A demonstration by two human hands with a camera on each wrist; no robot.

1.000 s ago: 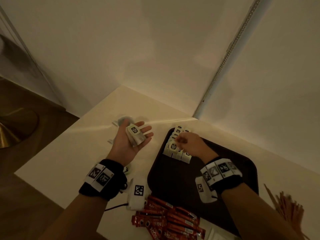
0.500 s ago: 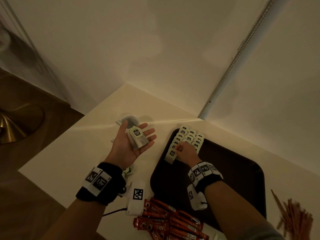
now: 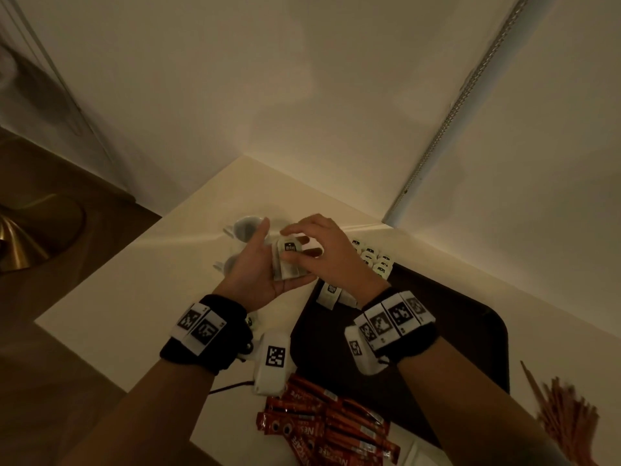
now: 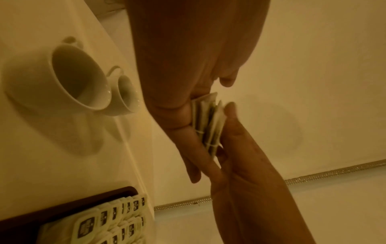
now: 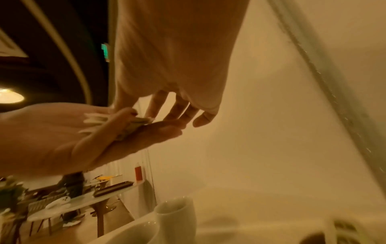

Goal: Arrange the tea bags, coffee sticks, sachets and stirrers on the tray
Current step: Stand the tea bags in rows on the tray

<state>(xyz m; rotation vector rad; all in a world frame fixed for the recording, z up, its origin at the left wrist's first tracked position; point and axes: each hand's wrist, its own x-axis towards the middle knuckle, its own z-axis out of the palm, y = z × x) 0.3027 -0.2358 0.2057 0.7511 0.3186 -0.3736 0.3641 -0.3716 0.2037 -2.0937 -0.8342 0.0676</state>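
Now left hand (image 3: 258, 269) cradles small stack of tea bags (image 3: 288, 260), palm up; right hand (image 3: 324, 250) grip apparently pinching top bag. Light, limp paper; take by edges.

small stack of pale tea bags (image 3: 288, 260) with dark labels, lying on an upturned palm above the table. rows of like tea bags (image 3: 373, 260) stand overlapped at the far left corner of the dark tray (image 3: 470, 331). red coffee sticks (image 3: 322, 422) heaped by its near edge; wooden stirrers (image 3: 568, 415) piled to its right.
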